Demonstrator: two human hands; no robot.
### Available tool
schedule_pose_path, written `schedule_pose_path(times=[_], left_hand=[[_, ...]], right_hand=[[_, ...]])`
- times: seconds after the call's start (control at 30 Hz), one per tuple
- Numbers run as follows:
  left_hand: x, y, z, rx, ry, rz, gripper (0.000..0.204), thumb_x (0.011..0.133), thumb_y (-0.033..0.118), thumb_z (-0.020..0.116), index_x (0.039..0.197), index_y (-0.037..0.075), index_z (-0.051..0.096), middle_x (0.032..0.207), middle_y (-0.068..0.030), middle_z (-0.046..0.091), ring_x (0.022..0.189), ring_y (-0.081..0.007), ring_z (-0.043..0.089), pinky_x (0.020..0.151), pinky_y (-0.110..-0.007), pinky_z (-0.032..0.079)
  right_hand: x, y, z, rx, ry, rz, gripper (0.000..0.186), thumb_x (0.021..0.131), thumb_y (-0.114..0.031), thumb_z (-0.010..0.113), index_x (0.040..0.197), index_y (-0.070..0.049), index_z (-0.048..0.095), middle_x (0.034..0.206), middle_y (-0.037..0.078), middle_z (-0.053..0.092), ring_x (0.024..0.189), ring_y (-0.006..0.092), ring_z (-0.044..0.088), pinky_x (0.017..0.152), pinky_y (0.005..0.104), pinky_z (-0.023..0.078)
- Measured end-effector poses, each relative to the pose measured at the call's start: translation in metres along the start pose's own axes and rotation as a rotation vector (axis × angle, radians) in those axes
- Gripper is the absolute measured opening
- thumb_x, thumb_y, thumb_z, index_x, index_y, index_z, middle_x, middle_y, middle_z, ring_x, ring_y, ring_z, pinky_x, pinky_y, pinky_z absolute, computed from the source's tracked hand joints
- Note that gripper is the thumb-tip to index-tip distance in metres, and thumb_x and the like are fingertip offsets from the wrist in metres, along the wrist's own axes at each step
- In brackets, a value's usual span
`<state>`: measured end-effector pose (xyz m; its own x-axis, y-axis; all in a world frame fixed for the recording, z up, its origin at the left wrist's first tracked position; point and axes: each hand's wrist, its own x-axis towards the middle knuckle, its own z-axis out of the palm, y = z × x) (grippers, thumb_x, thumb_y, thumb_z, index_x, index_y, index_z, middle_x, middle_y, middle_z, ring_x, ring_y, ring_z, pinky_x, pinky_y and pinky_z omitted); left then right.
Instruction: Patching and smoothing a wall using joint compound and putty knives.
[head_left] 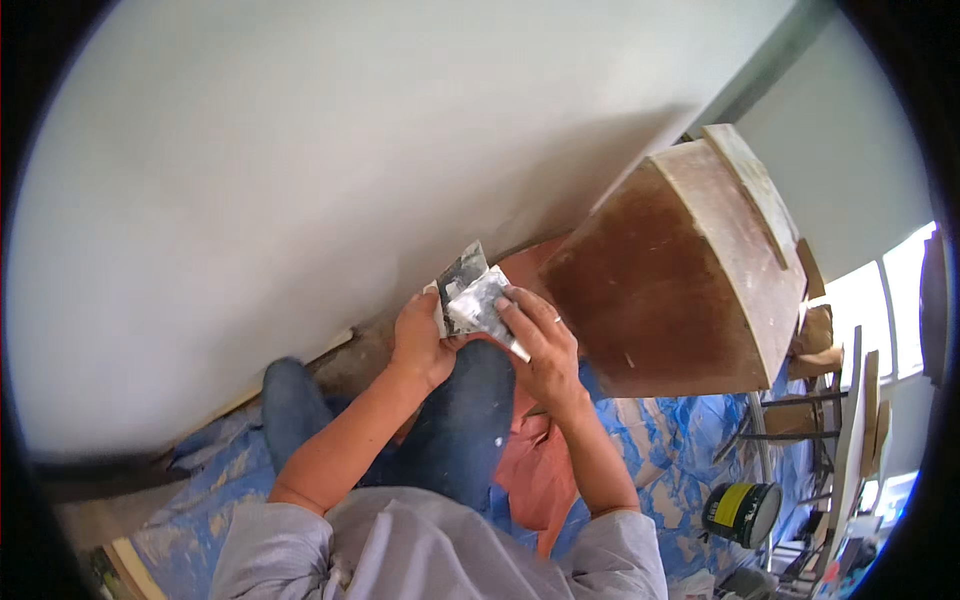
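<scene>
In front of the pale wall, my left hand (422, 338) is closed round a scraper (462, 270) whose dark, plaster-smeared blade points up and away from me. My right hand (545, 345) grips a second flat scraper (484, 304), whitish and caked with filler, its fingers pressed on the face. The two tools meet and overlap between my hands, above my knees. Their handles are hidden by my fingers and by the tools themselves. A ring shows on my right hand.
A pale wall (300, 200) rises ahead. Close on the right stands a large brown wooden box-like piece (660, 290). Blue plastic sheeting (650, 440) and a salmon-coloured cloth (538, 470) cover the floor. A black bucket with a yellow label (735, 508) and leaning boards (850, 430) are at the lower right.
</scene>
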<state>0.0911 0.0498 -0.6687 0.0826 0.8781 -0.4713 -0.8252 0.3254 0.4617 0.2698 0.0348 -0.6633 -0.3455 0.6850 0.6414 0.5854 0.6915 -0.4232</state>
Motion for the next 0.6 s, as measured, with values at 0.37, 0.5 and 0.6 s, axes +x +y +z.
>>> schedule_pose_path(times=[0.37, 0.5, 0.6], left_hand=[[-0.053, 0.122, -0.203, 1.673, -0.182, 0.819, 0.048, 0.098, 0.031, 0.06, 0.137, 0.004, 0.053, 0.132, -0.0095, 0.057, 0.113, -0.0267, 0.061, 0.066, -0.042, 0.057], [-0.088, 0.145, -0.17, 0.544, -0.01, -0.029, 0.032, 0.1, 0.025, 0.057, 0.126, 0.006, 0.057, 0.109, -0.0052, 0.067, 0.088, -0.0188, 0.068, 0.056, -0.041, 0.055], [-0.099, 0.149, -0.173, 0.591, -0.073, -0.053, 0.024, 0.102, 0.023, 0.054, 0.12, 0.008, 0.058, 0.097, -0.0025, 0.068, 0.076, -0.0151, 0.068, 0.05, -0.038, 0.052]], right_hand=[[0.047, -0.069, 0.015, -0.043, -0.429, -0.331, 0.053, 0.074, 0.005, 0.061, 0.123, -0.015, 0.07, 0.126, 0.008, 0.066, 0.112, 0.0344, 0.063, 0.095, 0.0429, 0.056], [0.069, -0.126, 0.03, -0.043, -0.499, -0.556, 0.047, 0.075, -0.009, 0.068, 0.12, -0.022, 0.071, 0.125, 0.003, 0.067, 0.112, 0.0294, 0.062, 0.093, 0.0406, 0.056], [0.066, -0.135, 0.046, 0.003, -0.565, -0.55, 0.055, 0.069, -0.004, 0.071, 0.12, -0.023, 0.072, 0.126, 0.0, 0.068, 0.109, 0.0279, 0.062, 0.093, 0.0394, 0.056]])
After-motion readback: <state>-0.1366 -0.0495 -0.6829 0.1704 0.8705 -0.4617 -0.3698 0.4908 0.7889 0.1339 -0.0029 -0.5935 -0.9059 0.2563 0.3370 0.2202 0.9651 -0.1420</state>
